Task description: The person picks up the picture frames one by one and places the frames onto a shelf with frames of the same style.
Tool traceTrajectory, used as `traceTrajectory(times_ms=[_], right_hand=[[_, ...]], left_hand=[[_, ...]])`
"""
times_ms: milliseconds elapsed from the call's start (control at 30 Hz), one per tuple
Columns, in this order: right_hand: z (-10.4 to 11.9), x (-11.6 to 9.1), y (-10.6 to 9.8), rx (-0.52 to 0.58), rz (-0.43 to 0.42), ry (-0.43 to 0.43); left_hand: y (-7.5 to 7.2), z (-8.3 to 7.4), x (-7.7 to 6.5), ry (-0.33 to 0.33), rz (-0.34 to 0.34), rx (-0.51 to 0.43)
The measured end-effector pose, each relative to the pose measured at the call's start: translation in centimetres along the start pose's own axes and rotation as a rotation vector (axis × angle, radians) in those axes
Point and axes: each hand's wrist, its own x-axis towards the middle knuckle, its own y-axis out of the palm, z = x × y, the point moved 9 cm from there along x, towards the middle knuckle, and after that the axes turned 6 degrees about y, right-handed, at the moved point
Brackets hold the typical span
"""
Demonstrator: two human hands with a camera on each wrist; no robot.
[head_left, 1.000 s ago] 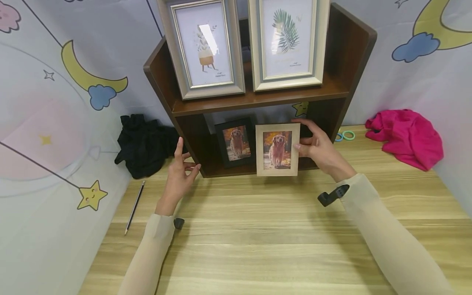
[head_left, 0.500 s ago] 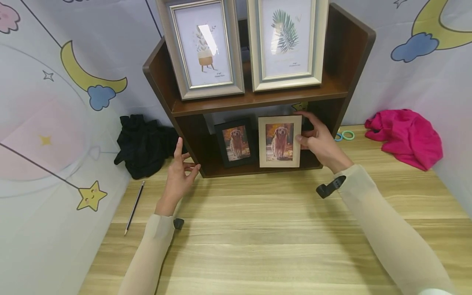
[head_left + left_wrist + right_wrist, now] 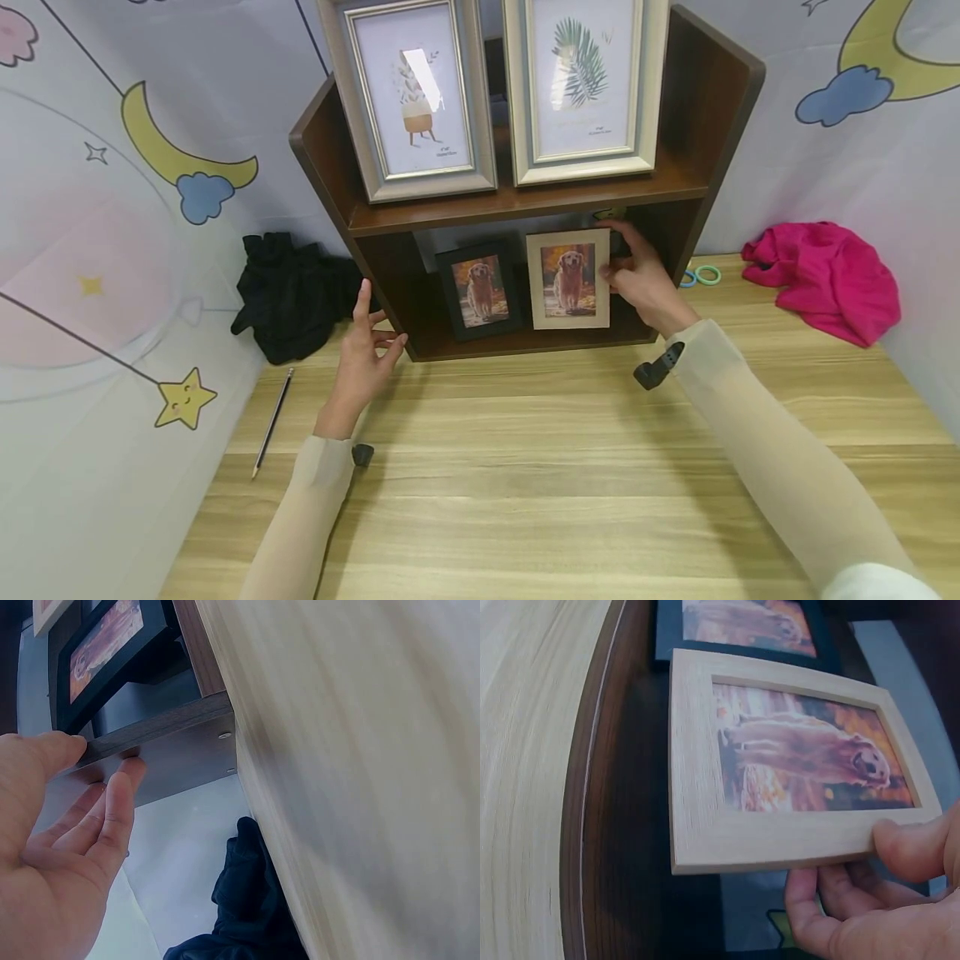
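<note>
My right hand [image 3: 643, 279] holds a light wood picture frame [image 3: 531, 283] with a dog photo by its right edge. In the right wrist view the thumb lies on the frame's front and the fingers are behind it. That frame is inside the lower level of a dark brown shelf [image 3: 525, 210], over its bottom board. Left of it stands a black picture frame [image 3: 447, 292] with a similar dog photo. My left hand [image 3: 363, 358] grips the lower front edge of the shelf's left side panel [image 3: 165, 731], thumb on one side and fingers against the outer face.
Two large picture frames, one with a potted plant print [image 3: 420, 100] and one with a leaf print [image 3: 581, 83], stand on the upper level. Black cloth [image 3: 288, 296] and a pencil [image 3: 272, 423] lie left, pink cloth [image 3: 825, 279] and small rings [image 3: 707, 274] right, on the wooden table [image 3: 510, 483].
My right hand has moved the light wood picture frame up and back into the shelf's lower level, and the frame now leans slightly. The left hand has stayed on the side panel.
</note>
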Motion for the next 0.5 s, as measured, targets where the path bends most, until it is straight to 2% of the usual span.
traceTrajectory(times_ms=[367,500], right_hand=[[-0.7,1.9,-0.1,-0.017,-0.1,-0.03],[-1.3,2.4,0.0,-0.027,-0.106,-0.017]], left_hand=[[-0.1,0.0,0.0,-0.018,0.005,0.004],[0.0,-0.1,0.1,-0.016,0.008,0.006]])
